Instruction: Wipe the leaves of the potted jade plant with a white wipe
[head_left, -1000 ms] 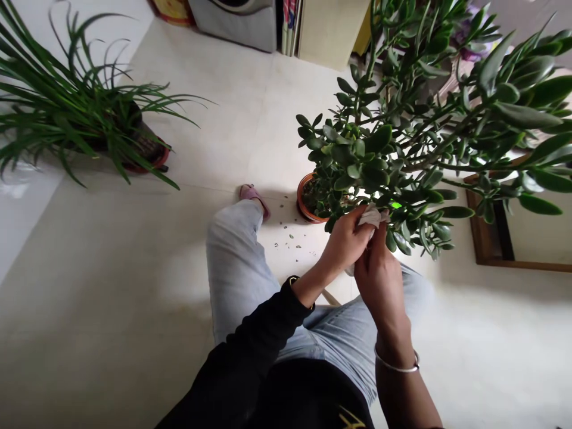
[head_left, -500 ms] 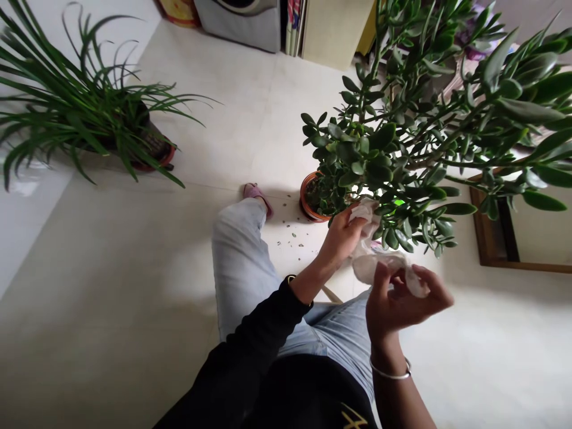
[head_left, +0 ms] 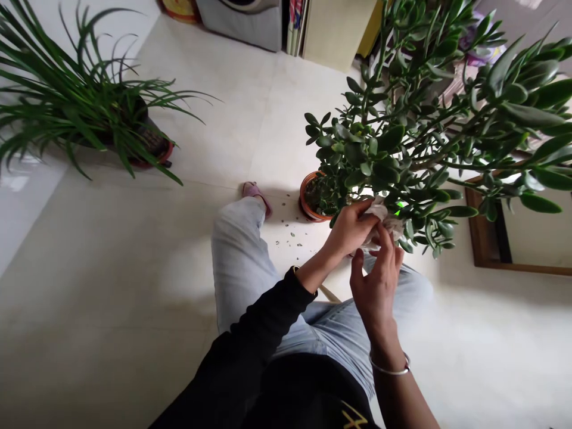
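Note:
A crumpled white tissue [head_left: 379, 210] is bunched up beside the low leaves of a jade plant [head_left: 388, 140]. My left hand [head_left: 353, 231] pinches it between thumb and fingers. From below, my right hand [head_left: 379, 277] has its fingertips on the same tissue, while its thumb stands apart; part of the tissue is hidden behind these fingers. The plant's orange-brown pot [head_left: 306, 205] is on the floor just left of my left hand, with soil showing inside.
Small dark bits [head_left: 292, 235] lie scattered on the pale floor [head_left: 156, 256] near my slipper [head_left: 257, 196]. A long-leaved potted plant [head_left: 102, 119] stands at the left. A wooden-framed panel [head_left: 485, 238] is at the right. Thin books [head_left: 295, 27] and a grey box [head_left: 243, 27] line the back.
My right hand has moved up and left to meet the left hand. The tissue, stretched loosely between both hands before, is now gathered into a smaller bunch.

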Available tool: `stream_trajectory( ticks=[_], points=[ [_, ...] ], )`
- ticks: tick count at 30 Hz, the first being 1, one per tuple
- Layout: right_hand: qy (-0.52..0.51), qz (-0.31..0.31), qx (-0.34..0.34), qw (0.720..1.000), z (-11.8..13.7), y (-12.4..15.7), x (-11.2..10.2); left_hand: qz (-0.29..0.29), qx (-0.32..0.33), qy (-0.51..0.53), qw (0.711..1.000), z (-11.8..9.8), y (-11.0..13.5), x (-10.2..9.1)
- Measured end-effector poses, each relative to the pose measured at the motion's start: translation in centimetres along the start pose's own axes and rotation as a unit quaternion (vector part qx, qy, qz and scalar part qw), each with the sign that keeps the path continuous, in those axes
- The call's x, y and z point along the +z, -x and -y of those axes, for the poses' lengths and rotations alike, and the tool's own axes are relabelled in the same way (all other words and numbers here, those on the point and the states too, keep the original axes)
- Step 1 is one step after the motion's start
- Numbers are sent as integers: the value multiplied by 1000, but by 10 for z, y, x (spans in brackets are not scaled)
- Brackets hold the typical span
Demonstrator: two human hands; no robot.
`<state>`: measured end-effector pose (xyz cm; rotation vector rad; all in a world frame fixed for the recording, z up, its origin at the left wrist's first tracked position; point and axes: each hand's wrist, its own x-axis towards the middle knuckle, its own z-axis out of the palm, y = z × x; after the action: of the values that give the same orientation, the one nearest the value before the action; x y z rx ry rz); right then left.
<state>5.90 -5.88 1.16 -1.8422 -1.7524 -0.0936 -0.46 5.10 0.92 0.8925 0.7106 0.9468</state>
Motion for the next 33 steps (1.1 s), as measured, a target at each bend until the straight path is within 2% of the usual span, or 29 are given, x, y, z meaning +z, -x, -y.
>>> stream_trajectory(
  ticks=[7, 15, 24, 29, 33],
  points=[
    [14, 38, 19, 999, 3, -10, -7, -24, 20, -75, 997, 0, 2, -1],
    [18, 75, 79, 994, 13, -23, -17, -18, 7, -45, 999, 1, 2, -3],
    [50, 86, 13, 995, 14, -21, -17, -27, -43, 12, 999, 3, 2, -6],
    [-37, 54, 20, 998, 7, -13, -18, -13, -52, 54, 997, 2, 8, -7],
    [-102, -17, 15, 995, 7, -7, -18, -34, -26, 91, 995, -1, 16, -5]
  ],
)
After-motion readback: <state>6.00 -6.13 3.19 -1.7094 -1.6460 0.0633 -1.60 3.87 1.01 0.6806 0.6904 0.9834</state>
